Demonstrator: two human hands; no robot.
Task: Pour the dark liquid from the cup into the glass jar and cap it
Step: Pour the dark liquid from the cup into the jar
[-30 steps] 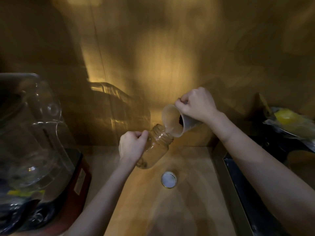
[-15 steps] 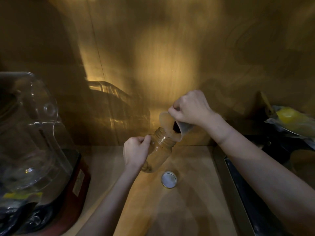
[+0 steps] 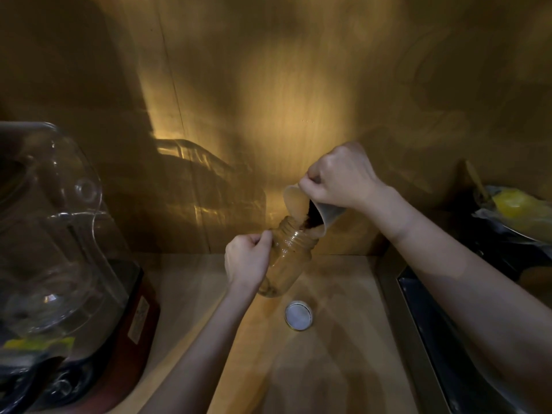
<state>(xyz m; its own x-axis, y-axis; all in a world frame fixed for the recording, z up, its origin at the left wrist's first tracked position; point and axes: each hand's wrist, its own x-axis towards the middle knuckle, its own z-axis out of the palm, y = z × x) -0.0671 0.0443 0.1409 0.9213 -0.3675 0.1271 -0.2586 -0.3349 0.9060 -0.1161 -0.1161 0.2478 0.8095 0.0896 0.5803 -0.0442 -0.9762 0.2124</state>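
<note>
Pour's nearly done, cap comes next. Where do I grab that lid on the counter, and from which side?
Take the lid by its rim, from straight above, with fingertips pinching opposite edges. It lies flat on the wooden counter, a shallow disc with bare wood all round it, just in front of the glass jar, so nothing blocks a top-down grip.

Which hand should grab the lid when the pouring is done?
Probably the right hand. Once it puts down the cup, it is free, while the left hand is gripping the tilted jar and should steady it. The lid lies on the counter between both arms.
</note>
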